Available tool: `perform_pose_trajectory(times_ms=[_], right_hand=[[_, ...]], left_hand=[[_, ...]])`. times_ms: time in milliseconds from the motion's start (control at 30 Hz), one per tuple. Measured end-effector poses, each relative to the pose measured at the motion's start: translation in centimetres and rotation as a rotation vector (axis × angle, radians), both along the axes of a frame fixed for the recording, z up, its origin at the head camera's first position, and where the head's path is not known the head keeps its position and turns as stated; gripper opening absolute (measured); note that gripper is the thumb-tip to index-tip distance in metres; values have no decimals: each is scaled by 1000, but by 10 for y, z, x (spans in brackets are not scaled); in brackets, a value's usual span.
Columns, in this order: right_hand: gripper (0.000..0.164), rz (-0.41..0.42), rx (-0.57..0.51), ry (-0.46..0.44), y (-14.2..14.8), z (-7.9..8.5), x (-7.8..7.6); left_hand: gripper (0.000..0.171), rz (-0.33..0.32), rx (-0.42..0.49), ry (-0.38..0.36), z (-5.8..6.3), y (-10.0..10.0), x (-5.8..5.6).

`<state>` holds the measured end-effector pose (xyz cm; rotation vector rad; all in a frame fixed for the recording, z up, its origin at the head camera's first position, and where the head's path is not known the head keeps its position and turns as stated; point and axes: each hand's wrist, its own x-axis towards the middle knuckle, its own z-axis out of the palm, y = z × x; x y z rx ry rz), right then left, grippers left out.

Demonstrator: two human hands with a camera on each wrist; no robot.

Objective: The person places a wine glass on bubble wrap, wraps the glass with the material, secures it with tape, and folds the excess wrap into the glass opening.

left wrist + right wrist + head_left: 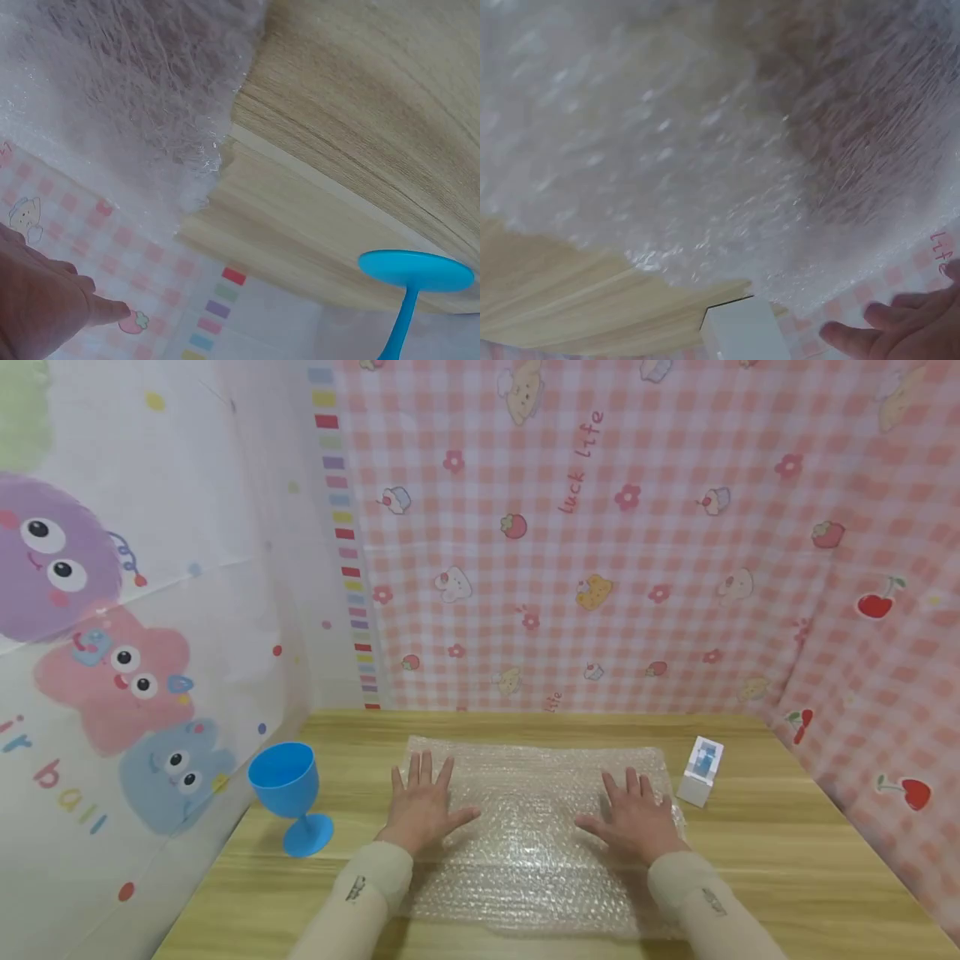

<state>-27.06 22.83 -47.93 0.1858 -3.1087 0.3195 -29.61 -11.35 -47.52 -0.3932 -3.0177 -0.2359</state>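
Note:
A clear sheet of bubble wrap [532, 860] lies spread flat on the wooden table. My left hand [422, 808] is over its left side with fingers spread and straight. On the opposite side my right hand [636, 814] is over the sheet, fingers likewise spread. Neither hand grips anything. To the left of the sheet stands a blue plastic goblet [288, 785], upright; its foot [416, 270] and stem show in the left wrist view. Just beyond the sheet's right edge sits a small white box [701, 772] with a blue picture on top.
The wooden table [795, 877] reaches back to a pink checked cloth [555, 543] hung behind it. A white cloth [225, 610] with cartoon figures hangs along the left side, and more checked cloth hangs at the right.

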Motion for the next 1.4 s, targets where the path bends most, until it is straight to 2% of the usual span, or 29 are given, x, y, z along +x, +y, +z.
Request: perform_pose_trajectory(times_ms=[333,567,967,1167,1400], right_hand=[[94,34,65,-111,14,3,4],[95,20,-33,-211,15,-2,12],[94,-5,-45,-176,12,-3,16],[94,-15,-37,-181,12,-1,16],[93,-12,-35,-184,11,1,17]], left_hand=[[91,-25,23,-8,-2,-2,3],[84,-15,16,-37,-3,-5,5],[64,-60,44,2,3,-19,19],[55,-39,98,5,7,-31,27],[52,22,180,-25,4,-51,33]])
